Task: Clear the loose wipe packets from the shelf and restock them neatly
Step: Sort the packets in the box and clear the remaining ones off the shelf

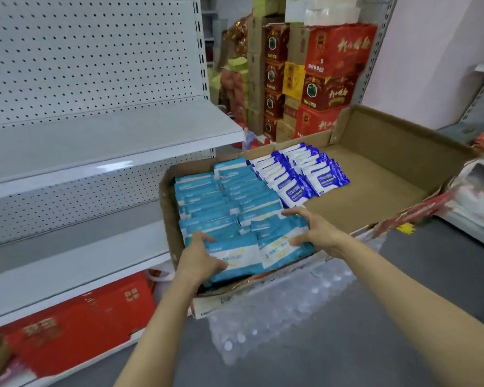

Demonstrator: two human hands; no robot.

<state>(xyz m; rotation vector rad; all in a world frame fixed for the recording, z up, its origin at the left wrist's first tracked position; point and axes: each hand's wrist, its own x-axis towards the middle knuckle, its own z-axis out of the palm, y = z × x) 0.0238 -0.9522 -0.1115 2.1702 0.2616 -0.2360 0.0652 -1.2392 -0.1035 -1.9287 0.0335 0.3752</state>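
A shallow cardboard box [380,174] sits on a shrink-wrapped pack of bottles. Its left part holds rows of light-blue wipe packets [224,199]; behind them stand dark-blue and white wipe packets [294,174]. My left hand [200,256] grips the left side of the nearest stack of light-blue packets, thumb on top. On that stack's right side, my right hand [312,229] has its fingers spread over the far edge and its thumb at the near side. The white shelf [101,141] to the left has no packets on it.
White perforated shelving stands at left, with a lower shelf [76,255] and red boxes [78,322] at the bottom. Stacked red and yellow cartons [319,76] fill the back. The shrink-wrapped bottles [280,305] sit on grey floor. More shelving runs along the right edge.
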